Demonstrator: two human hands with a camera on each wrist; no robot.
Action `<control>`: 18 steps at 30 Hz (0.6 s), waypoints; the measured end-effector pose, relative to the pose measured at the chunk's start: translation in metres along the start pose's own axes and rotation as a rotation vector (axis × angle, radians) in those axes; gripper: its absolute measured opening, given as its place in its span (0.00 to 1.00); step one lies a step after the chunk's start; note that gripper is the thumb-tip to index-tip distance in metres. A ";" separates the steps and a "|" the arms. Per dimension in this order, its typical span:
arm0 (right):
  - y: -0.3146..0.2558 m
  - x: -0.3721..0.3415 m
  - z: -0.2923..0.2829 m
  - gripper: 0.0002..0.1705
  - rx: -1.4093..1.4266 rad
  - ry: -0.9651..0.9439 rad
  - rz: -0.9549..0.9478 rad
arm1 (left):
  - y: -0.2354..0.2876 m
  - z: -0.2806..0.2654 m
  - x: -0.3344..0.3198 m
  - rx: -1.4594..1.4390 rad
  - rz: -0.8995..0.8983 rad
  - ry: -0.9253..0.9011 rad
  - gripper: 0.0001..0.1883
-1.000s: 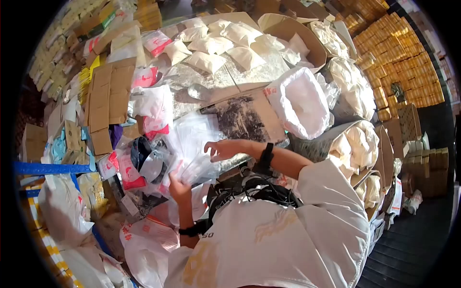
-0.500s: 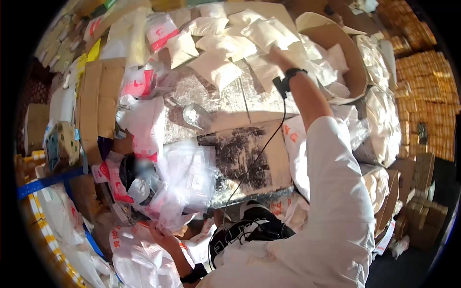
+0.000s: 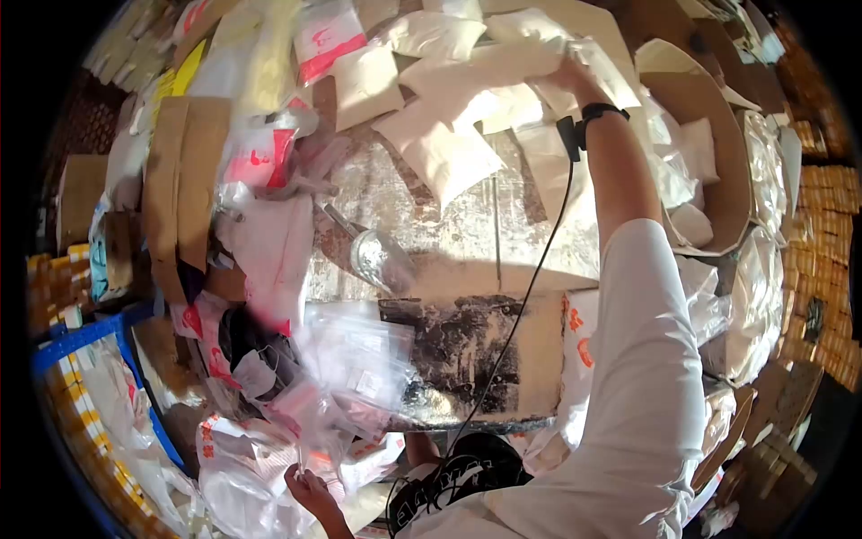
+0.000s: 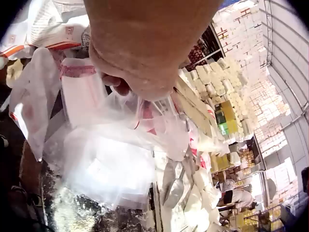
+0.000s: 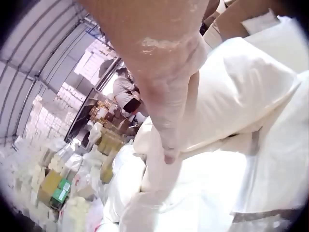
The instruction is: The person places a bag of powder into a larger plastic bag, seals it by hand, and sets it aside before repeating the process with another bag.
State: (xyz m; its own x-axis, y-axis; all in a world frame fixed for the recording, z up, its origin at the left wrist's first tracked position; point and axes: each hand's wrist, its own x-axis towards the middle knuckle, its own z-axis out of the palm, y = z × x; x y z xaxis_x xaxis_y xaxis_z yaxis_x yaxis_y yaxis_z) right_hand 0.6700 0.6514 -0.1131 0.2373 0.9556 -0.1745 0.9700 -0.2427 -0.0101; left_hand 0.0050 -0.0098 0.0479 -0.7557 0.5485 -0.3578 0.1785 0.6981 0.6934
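Observation:
In the head view my left hand point(image 3: 312, 494) is low at the front, fingertips pinching the edge of clear plastic bags point(image 3: 364, 364). The left wrist view shows that hand point(image 4: 140, 53) with curled fingers above the clear bags point(image 4: 108, 164). My right hand point(image 3: 575, 79) reaches to the far side of the worktop, against filled cream-coloured bags point(image 3: 444, 148). Seen from the right wrist, one finger of the hand point(image 5: 166, 101) points straight down onto a filled bag point(image 5: 236, 96); the other fingers are mostly hidden.
A metal scoop point(image 3: 382, 260) lies on the dusty worktop point(image 3: 453, 229). Beyond my right arm stands a cardboard container point(image 3: 741, 180) with filled bags. Cardboard flaps point(image 3: 184, 180) and pink-printed packets point(image 3: 260, 162) line the left. A black cable hangs from the right wrist across the worktop.
My right hand has gone from over the clear bags to the filled bags at the far side. My left hand has moved lower and nearer my body. The head view has shifted.

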 end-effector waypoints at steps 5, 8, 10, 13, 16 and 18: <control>-0.002 0.058 0.037 0.70 0.086 -0.095 -0.014 | -0.018 0.003 -0.006 0.009 -0.035 0.041 0.12; -0.009 0.041 0.048 0.63 0.083 -0.012 -0.005 | -0.016 0.006 -0.007 0.050 -0.003 -0.008 0.11; -0.034 -0.003 0.023 0.52 0.013 0.217 0.020 | -0.027 0.009 -0.001 0.008 0.019 -0.003 0.12; -0.050 -0.030 -0.002 0.48 0.149 0.071 0.000 | -0.016 0.016 -0.004 -0.008 0.019 -0.003 0.12; -0.050 -0.054 -0.023 0.36 0.161 0.093 -0.048 | -0.019 0.015 -0.004 -0.065 0.079 -0.048 0.11; -0.050 -0.074 -0.041 0.30 0.238 0.098 0.002 | -0.006 0.011 -0.006 -0.012 0.087 -0.072 0.10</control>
State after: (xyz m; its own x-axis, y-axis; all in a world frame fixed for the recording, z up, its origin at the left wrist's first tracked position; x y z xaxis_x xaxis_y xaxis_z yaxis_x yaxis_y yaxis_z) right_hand 0.6056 0.5999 -0.0594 0.2541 0.9640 -0.0783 0.9327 -0.2657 -0.2438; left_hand 0.0157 -0.0125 0.0393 -0.6906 0.6387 -0.3392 0.2339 0.6411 0.7310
